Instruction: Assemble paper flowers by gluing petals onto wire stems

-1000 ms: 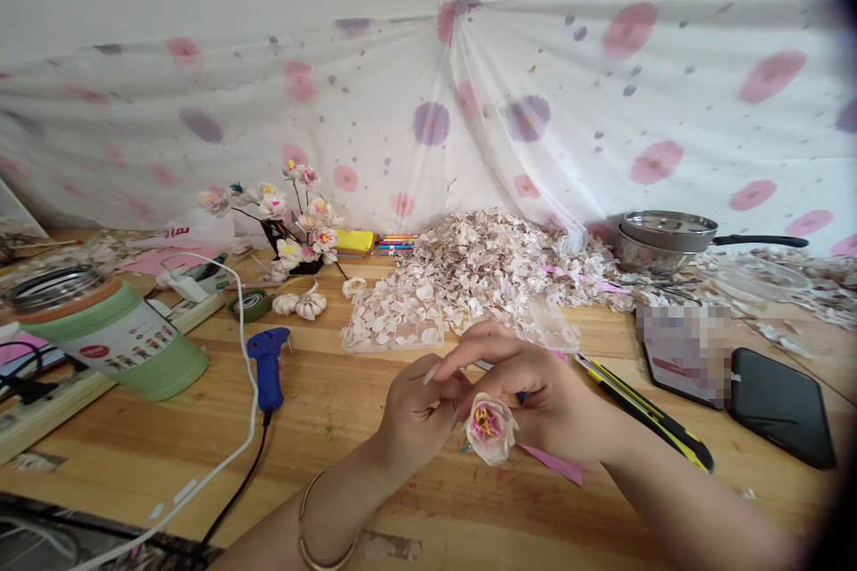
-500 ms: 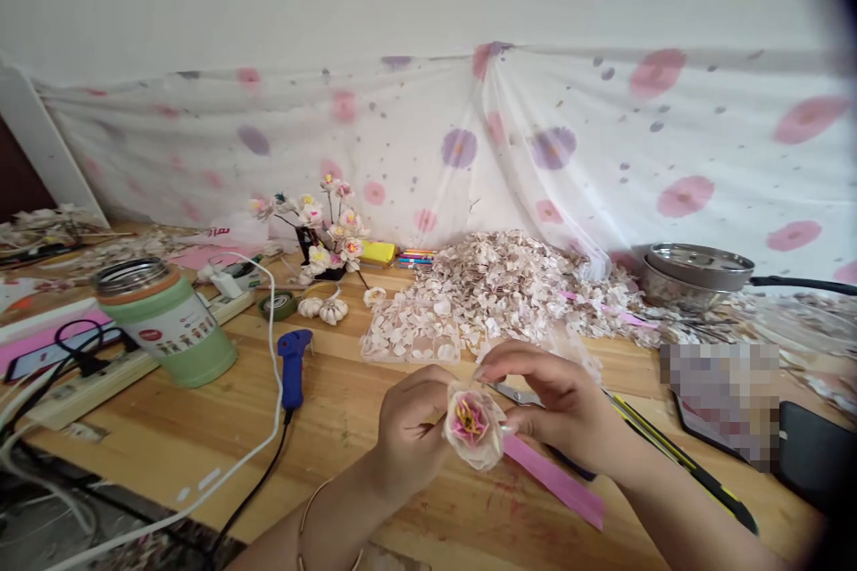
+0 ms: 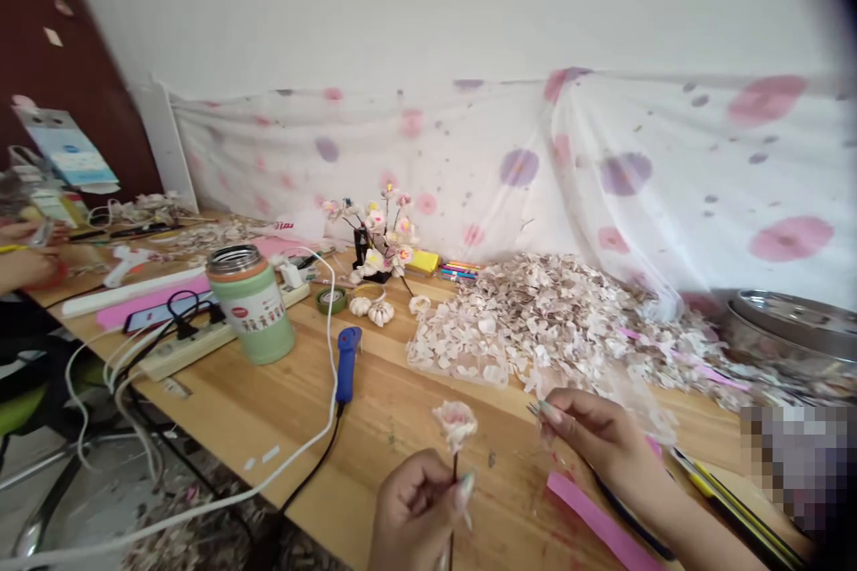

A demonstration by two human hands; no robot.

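Note:
My left hand (image 3: 419, 508) is closed in a pinch on the thin dark stem of a small handmade flower (image 3: 455, 422) with pale petals and a pink centre, held upright over the wooden table (image 3: 281, 393). My right hand (image 3: 595, 437) is a little to the right of the flower, apart from it, fingers curled, with thin metal tips that look like tweezers (image 3: 534, 410) sticking out from the fingertips. A pink paper strip (image 3: 595, 522) lies under the right wrist.
A heap of pale petal pieces (image 3: 569, 321) and a clear tray of them (image 3: 459, 352) lie behind the hands. A blue glue gun (image 3: 346, 363), green flask (image 3: 251, 303), power strip (image 3: 194, 345), cables, flower arrangement (image 3: 378, 236), metal pan (image 3: 783, 330). Another person's hand (image 3: 23, 263) at far left.
The view has swung left and the hands have dropped lower. My right hand has come off the flower and moved right; the left hand now holds the flower by its stem.

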